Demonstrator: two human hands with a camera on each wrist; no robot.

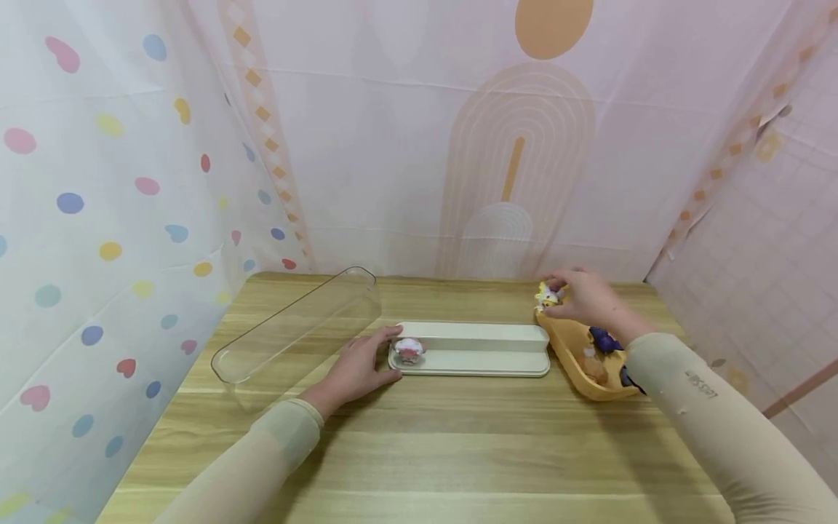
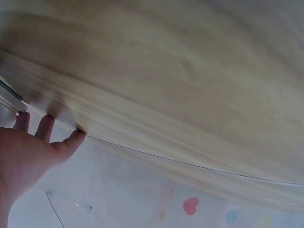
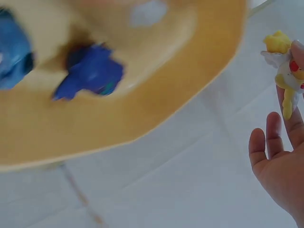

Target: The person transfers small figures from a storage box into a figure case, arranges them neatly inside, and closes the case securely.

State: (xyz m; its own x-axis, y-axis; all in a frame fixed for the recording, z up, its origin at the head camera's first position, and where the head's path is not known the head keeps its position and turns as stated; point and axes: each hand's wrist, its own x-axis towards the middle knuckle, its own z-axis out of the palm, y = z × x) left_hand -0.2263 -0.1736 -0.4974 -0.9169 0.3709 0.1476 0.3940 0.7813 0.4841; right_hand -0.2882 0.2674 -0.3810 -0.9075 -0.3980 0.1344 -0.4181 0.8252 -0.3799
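Observation:
My right hand (image 1: 585, 297) pinches a small white and yellow toy figurine (image 1: 547, 297) over the far end of the orange tray (image 1: 574, 367). In the right wrist view a yellow star tops the figurine (image 3: 287, 71). My left hand (image 1: 358, 367) rests at the left end of a long cream box base (image 1: 484, 362), fingers spread, thumb by its front corner and fingertips by its back corner. Inside that base, at the left end, stands a pink and white figurine (image 1: 409, 351). The orange tray holds a dark blue figurine (image 1: 604, 339) and an orange-brown one (image 1: 593, 366), partly behind my right sleeve.
A long clear plastic cover (image 1: 294, 335) stands on the wooden table (image 1: 419, 451) left of the cream base, behind my left forearm. Patterned cloth (image 1: 393, 167) hangs along the table's back and both sides.

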